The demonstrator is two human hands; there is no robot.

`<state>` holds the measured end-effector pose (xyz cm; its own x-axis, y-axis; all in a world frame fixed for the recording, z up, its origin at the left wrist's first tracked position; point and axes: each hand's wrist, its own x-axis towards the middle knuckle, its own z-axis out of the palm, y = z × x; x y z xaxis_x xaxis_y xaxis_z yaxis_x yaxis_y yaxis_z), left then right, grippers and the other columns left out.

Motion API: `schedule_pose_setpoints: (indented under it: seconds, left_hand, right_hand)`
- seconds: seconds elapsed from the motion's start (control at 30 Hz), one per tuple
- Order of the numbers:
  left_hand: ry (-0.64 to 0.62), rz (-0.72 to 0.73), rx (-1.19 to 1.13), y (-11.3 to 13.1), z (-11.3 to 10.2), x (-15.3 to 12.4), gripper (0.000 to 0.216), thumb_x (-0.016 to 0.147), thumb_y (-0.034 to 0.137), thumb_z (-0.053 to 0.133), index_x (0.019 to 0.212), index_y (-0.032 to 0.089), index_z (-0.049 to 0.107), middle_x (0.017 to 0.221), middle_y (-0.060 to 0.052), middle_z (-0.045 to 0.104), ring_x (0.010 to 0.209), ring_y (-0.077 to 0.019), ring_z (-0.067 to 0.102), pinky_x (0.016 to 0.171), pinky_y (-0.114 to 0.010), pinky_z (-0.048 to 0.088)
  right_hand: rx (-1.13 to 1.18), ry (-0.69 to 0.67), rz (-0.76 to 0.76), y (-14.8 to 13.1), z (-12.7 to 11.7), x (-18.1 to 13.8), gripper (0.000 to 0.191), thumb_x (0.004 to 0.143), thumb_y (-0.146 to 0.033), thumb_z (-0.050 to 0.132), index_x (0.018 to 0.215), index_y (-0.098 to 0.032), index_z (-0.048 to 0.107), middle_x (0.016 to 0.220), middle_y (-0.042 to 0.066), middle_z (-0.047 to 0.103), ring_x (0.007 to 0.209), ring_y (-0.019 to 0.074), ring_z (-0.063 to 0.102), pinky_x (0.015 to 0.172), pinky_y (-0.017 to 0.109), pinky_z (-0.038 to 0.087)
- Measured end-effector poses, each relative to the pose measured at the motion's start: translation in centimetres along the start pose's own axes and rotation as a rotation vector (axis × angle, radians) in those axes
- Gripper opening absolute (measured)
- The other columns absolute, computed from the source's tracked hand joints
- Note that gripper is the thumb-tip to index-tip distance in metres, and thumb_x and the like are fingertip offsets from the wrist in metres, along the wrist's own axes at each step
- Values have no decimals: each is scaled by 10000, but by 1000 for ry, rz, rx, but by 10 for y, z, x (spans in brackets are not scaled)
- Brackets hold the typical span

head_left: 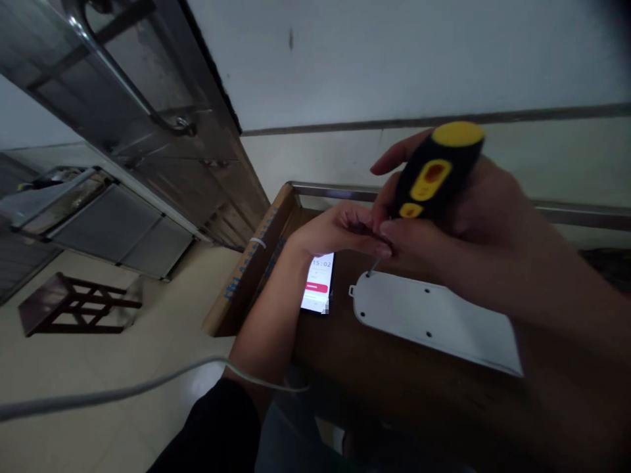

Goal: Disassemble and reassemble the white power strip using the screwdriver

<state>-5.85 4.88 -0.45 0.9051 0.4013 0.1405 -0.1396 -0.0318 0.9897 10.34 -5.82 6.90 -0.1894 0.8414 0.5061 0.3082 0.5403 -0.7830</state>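
Observation:
My right hand (473, 217) is wrapped round the black and yellow handle of a screwdriver (436, 171), held tilted. Its thin shaft slants down to a dark hole at the rounded end of a long white casing (399, 303), which resembles the underside of a power strip. Several dark screw holes and a small loop show on the casing, and my right forearm covers part of it. The fingers of my left hand (348, 230) are pinched round the shaft, close to the right fingertips. Whether a screw sits at the tip cannot be made out.
A lit phone (317, 286) lies on the dark wooden desk (340, 355), beside my left wrist. A pale cable (148, 387) crosses in front of my left forearm. To the left are a wooden stool (73, 305), a rack (118, 223) and a metal door (182, 131).

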Motion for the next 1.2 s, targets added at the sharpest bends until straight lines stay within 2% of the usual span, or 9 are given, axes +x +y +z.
schedule_pose_setpoints:
  seconds: [0.1,0.2,0.4,0.53,0.6,0.7,0.87,1.03,1.2]
  left_hand:
    - [105,-7,-11,5,8,4,320,687,327,923,861,119,755,825,3,723,867,-160,699,884,-330,554]
    - [186,-14,-7,9,15,8,382,578,342,970,705,140,672,715,30,646,733,-119,627,740,-267,534]
    - [155,39,29,9,20,8,363,607,308,961,732,152,657,680,42,587,652,-99,567,675,-252,518]
    - [246,62,65,6,17,7,468,613,407,966,671,155,575,678,39,549,626,-85,494,592,-231,418]
    - [279,72,54,4,16,9,513,579,432,984,694,157,567,685,41,537,631,-83,473,592,-232,390]
    - [298,80,58,2,15,11,545,516,396,1017,725,160,573,691,48,519,636,-78,450,594,-228,370]
    - [240,116,47,5,21,12,456,569,346,982,730,162,598,716,37,534,677,-94,491,640,-234,413]
    - [202,89,68,12,27,11,343,607,250,944,736,149,642,698,51,522,667,-79,469,663,-218,428]
    - [72,50,36,14,17,7,384,633,353,979,740,147,673,727,20,619,700,-97,573,719,-228,507]
  right_hand:
    - [-92,110,-38,7,-1,-7,347,826,-350,762,1111,-212,621,984,12,655,868,99,642,709,234,559]
    - [-45,220,-18,15,2,-17,455,757,-375,849,1115,-222,611,1045,13,662,905,113,651,774,278,574]
    - [-123,355,-64,31,21,-24,286,847,-420,770,1039,-236,665,1024,16,687,914,140,653,829,344,577]
    - [-60,464,-97,39,27,-31,540,771,-365,844,1248,-278,605,1075,3,664,951,126,645,857,325,575]
    - [-37,479,-89,42,28,-36,562,740,-325,868,1228,-275,593,1069,-3,651,945,109,635,847,293,562]
    - [-65,444,-99,45,30,-41,437,760,-263,846,1135,-256,622,1062,-11,649,933,90,622,841,259,547]
    - [-108,467,-97,46,35,-41,374,782,-227,815,1108,-257,635,1008,-29,655,895,69,623,798,217,542]
    - [-186,507,-71,46,34,-42,271,826,-304,785,1040,-232,636,970,-4,657,854,95,623,776,270,552]
    - [-309,471,-71,42,31,-45,250,892,-336,717,1117,-248,652,1005,-2,700,888,101,662,792,266,571]
